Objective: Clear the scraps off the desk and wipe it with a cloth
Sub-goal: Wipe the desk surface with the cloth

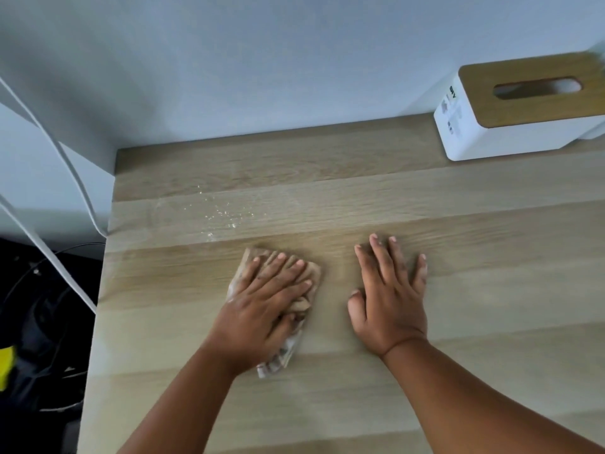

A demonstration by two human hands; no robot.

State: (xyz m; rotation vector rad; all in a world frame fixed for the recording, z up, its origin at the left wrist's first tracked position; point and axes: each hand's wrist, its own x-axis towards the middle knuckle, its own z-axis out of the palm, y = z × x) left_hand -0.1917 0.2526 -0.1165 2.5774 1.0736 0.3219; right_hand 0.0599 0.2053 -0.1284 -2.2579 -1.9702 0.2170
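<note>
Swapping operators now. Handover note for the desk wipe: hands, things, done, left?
Left hand: flat on the cloth, pressing it to the desk.
Right hand: open, palm flat on bare desk, holding nothing.
Done: no large scraps in view; wiping is under way.
Left: white crumbs beyond the cloth, toward the wall; wipe there and on toward the tissue box at back right.

We count two hands (262,299) (389,296) and one cloth (294,290). We see one tissue box (523,106), two white cables (65,158) and one tabletop (425,371).
</note>
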